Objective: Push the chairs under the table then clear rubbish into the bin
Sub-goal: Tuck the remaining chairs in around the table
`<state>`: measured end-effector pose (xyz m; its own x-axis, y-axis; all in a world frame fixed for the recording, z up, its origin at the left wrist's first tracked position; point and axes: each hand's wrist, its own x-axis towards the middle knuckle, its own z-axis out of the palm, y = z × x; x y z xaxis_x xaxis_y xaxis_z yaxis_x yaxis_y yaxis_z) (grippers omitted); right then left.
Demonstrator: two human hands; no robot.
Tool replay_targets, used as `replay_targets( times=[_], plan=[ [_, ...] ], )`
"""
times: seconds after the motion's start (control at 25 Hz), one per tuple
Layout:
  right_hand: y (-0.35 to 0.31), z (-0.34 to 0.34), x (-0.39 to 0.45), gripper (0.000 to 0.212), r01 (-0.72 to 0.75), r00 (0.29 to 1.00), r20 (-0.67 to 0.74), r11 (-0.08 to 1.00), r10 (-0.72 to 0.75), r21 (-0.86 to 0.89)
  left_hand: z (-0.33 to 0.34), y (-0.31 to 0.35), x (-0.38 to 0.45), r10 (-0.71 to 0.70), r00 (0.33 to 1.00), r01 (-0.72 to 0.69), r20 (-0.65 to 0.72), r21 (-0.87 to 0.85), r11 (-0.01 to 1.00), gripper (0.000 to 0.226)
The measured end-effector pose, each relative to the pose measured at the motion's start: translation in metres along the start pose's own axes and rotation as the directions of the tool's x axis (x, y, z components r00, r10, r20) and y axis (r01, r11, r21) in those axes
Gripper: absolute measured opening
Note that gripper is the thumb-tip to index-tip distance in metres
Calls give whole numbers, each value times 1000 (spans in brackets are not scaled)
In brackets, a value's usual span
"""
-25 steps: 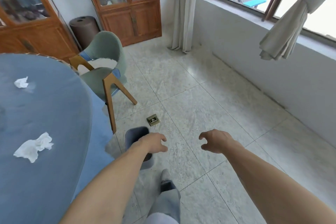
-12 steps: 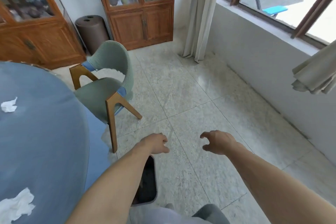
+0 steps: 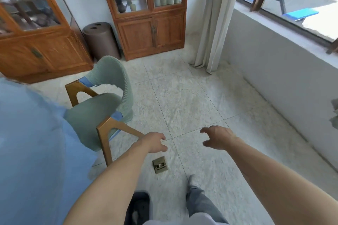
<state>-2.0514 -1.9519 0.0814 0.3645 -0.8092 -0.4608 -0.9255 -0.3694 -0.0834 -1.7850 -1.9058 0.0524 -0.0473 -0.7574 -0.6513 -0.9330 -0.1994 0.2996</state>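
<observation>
We reach both hands, left grip and right grip spread and empty, toward the green chair standing partly out from the blue worktop; next, seize its backrest and push.

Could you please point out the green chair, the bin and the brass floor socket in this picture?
green chair [image 3: 91, 115], head view, on the middle of the seat cushion.
bin [image 3: 140, 206], head view, on its dark inside, at the bottom edge.
brass floor socket [image 3: 160, 164], head view, on its middle.
</observation>
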Motion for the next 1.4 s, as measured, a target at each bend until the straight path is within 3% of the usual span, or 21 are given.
replay_targets(
  times=[0.28, 0.64, 1.04, 1.2, 1.4],
  plan=[
    [57, -82, 118, 58, 70, 997, -36, 998, -70, 7, -89, 35, 83, -65, 995, 60, -80, -64, 996, 69],
    [47, -139, 256, 61, 222, 975, 9, 974, -222, -48, -161, 16, 177, -148, 975, 136, -168, -81, 987, 73],
    [-45, -267, 484, 61, 379, 925, 102, 901, -365, -212, -309, -95, 307, -319, 911, 244, -260, -283, 928, 72],
    [-96, -301, 554, 61, 492, 871, 142, 838, -471, -238, -349, -144, 331, -402, 866, 260, -296, -421, 869, 71],
    [-162, -322, 646, 62, 637, 771, 243, 709, -589, -302, -368, -188, 343, -568, 788, 389, -236, -524, 758, 82]
  ],
)
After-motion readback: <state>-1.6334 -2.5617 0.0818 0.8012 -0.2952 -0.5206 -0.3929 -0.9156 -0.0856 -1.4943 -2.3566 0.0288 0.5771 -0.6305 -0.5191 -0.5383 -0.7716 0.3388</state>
